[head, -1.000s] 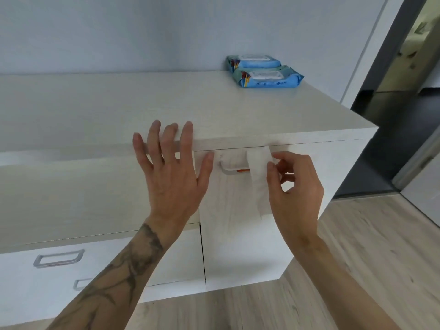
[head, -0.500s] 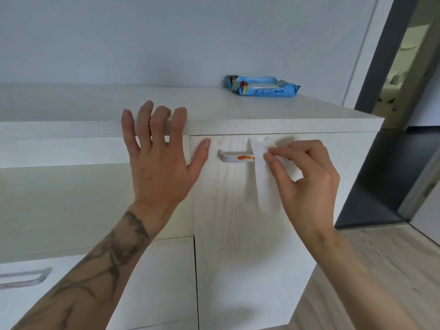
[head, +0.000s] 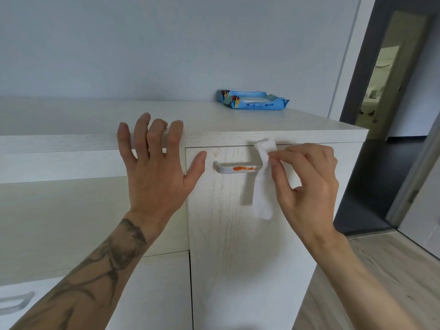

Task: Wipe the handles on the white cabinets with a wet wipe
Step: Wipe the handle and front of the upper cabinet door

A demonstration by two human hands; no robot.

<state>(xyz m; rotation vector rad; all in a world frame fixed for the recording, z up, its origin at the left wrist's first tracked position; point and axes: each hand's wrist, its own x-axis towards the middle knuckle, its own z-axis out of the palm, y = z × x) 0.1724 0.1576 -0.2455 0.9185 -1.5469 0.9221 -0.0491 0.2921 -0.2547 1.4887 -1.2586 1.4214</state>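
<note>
A silver handle (head: 226,168) with an orange smear sits near the top of a white cabinet door (head: 238,234). My right hand (head: 307,184) pinches a white wet wipe (head: 262,186), which hangs folded over the handle's right end and hides it. My left hand (head: 154,170) lies flat and open against the cabinet front just left of the door, its fingertips over the top edge and its thumb near the handle's left end. A small orange spot marks the door above the handle's left end.
Two blue wet-wipe packs (head: 252,101) lie at the back of the cabinet top (head: 71,120). Another silver handle (head: 14,303) shows on a drawer at the lower left. To the right, a dark doorway (head: 381,115) and wooden floor (head: 381,270).
The view has dropped lower and come closer to the door. My right hand keeps the wipe at the handle's right end; the left hand stays pressed on the cabinet front.
</note>
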